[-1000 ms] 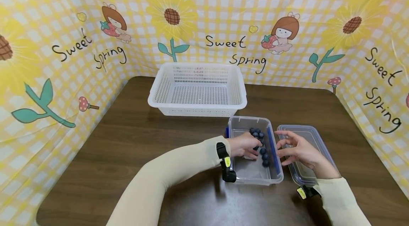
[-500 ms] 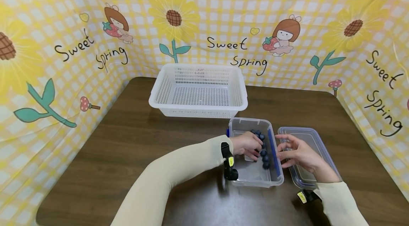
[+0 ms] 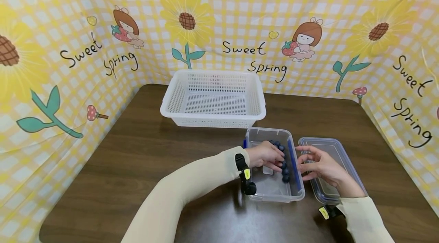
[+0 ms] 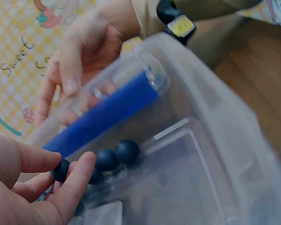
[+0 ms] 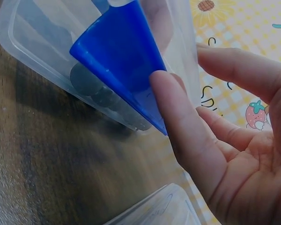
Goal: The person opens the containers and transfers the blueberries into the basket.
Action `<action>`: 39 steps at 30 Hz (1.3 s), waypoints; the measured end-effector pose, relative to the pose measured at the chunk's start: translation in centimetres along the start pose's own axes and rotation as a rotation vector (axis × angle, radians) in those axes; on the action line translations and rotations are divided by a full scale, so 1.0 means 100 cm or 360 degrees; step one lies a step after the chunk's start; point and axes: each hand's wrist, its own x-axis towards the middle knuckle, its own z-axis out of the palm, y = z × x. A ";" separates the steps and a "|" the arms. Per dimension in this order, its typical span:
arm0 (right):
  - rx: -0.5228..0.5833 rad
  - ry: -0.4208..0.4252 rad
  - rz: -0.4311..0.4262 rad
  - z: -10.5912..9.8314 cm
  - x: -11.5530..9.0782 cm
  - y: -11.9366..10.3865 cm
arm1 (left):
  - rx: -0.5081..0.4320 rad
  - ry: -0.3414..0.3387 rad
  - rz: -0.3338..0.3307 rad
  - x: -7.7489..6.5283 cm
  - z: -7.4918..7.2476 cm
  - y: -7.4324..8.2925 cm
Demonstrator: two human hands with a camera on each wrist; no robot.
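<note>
A clear plastic box (image 3: 274, 189) with blue side clips stands on the table, a row of dark blueberries (image 3: 286, 178) along its right inner side. My left hand (image 3: 265, 154) reaches into it and covers part of the row. In the left wrist view its fingertips pinch one blueberry (image 4: 61, 171), with more blueberries (image 4: 127, 151) lying just beyond. Outside the box, my right hand (image 3: 320, 164) has its fingers spread and slightly bent beside the right wall. The right wrist view has a fingertip right at the edge of the blue clip (image 5: 122, 51).
A clear lid (image 3: 339, 155) with a bluish rim lies to the right of the box, partly beneath the right hand. Behind the box stands a white perforated basket (image 3: 212, 115). A yellow checked cloth (image 3: 219, 14) hangs around the back and sides of the brown table (image 3: 144, 151).
My left hand has shifted slightly right inside the box, over the row of blueberries, and its fingertips have closed in on them. The right hand stays beside the box.
</note>
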 end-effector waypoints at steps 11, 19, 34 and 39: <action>0.0081 -0.0029 -0.0060 -0.002 0.004 0.004 | -0.0136 -0.0139 0.0092 -0.015 -0.021 0.025; 0.0148 -0.0067 -0.0050 -0.003 0.002 0.008 | -0.0282 -0.0115 0.0202 -0.024 -0.048 0.040; 0.0232 -0.0104 -0.0093 -0.004 0.001 0.015 | -0.0420 -0.0017 0.0415 -0.038 -0.098 0.078; 0.0248 -0.0113 -0.0100 -0.004 0.002 0.016 | -0.0474 0.0091 0.0466 -0.038 -0.123 0.092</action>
